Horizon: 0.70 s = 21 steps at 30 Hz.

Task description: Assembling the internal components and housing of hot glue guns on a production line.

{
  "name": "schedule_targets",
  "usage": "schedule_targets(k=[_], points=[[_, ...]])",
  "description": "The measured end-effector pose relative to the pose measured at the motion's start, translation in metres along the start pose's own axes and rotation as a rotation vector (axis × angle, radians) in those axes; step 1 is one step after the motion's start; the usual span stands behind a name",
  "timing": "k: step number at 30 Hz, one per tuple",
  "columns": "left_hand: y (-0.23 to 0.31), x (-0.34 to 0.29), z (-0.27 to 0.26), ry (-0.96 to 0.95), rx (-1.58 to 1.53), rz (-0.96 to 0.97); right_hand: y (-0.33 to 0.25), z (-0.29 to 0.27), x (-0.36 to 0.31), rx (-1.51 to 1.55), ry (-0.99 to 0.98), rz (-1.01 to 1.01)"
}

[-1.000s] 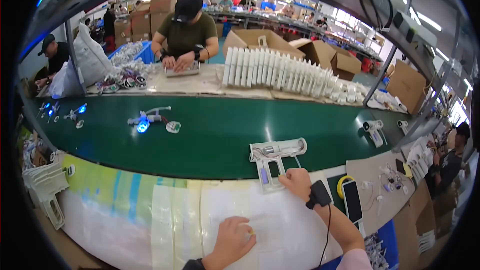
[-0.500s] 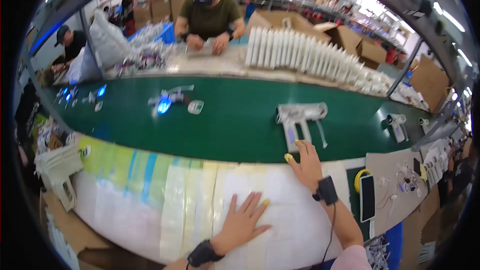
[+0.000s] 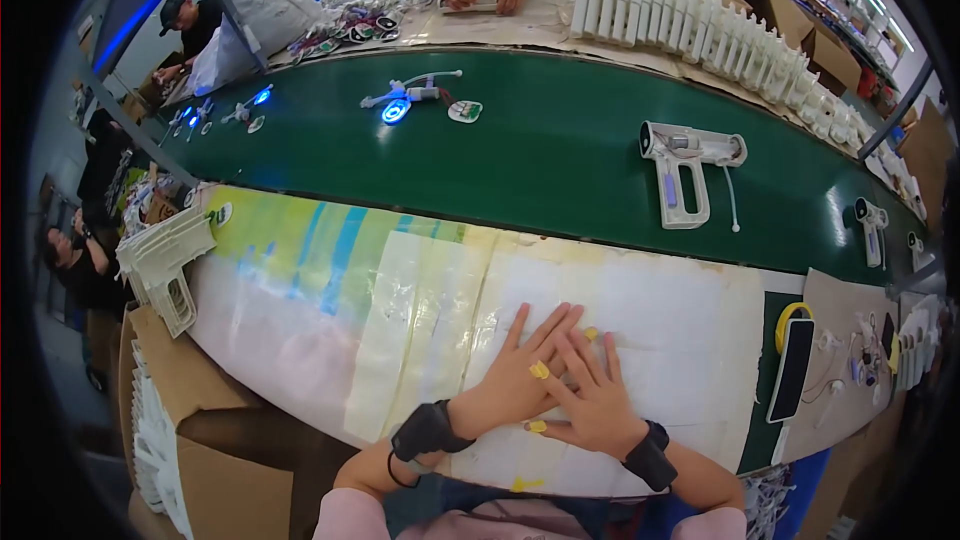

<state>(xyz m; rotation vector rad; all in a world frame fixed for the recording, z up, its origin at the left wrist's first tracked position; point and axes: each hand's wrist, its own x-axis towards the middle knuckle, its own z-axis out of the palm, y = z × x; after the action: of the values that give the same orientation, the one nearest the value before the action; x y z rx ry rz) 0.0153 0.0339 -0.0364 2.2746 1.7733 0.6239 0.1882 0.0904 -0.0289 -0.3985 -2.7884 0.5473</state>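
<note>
My left hand (image 3: 505, 385) lies on the white taped sheet (image 3: 660, 330) of the worktable, fingers stretched out and holding nothing. Beside it my right hand (image 3: 605, 410) is spread too; its fingers overlap those of my left hand. Yellow wraps cover several of my fingertips, and each wrist wears a black band. Beyond the sheet, a white gun-shaped housing (image 3: 683, 202) with a motor inside and a thin white tube rests on the green conveyor belt (image 3: 540, 160). Neither hand touches it.
Stacked white gun-shaped shells (image 3: 165, 265) stand at the left edge, above a cardboard box (image 3: 225, 470). A lit blue ring light (image 3: 396, 112) with its pump assembly sits on the belt. At right lie a phone (image 3: 792, 370) and yellow tape roll (image 3: 793, 318). A person works across the belt.
My right hand has drawn back from near the housing on the belt and now lies over the fingers of my left hand. The view has tilted down, and the housing sits further right in it.
</note>
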Motion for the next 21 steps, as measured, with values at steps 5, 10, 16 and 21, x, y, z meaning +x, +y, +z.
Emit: schedule_targets(k=[5, 10, 16, 21], points=[[-0.033, -0.005, -0.016, 0.142, -0.732, -0.241, 0.002, -0.002, -0.002, 0.036, 0.199, 0.105], [-0.033, 0.003, -0.041, -0.176, -1.511, -0.444, 0.002, -0.005, -0.004, 0.009, 0.164, 0.112], [-0.027, 0.008, -0.019, -0.143, -1.413, -0.483, 0.008, -0.004, -0.01, -0.069, 0.108, 0.159], [-0.03, -0.003, -0.028, -0.047, -1.297, -0.567, 0.001, -0.003, 0.005, -0.041, 0.095, 0.109]])
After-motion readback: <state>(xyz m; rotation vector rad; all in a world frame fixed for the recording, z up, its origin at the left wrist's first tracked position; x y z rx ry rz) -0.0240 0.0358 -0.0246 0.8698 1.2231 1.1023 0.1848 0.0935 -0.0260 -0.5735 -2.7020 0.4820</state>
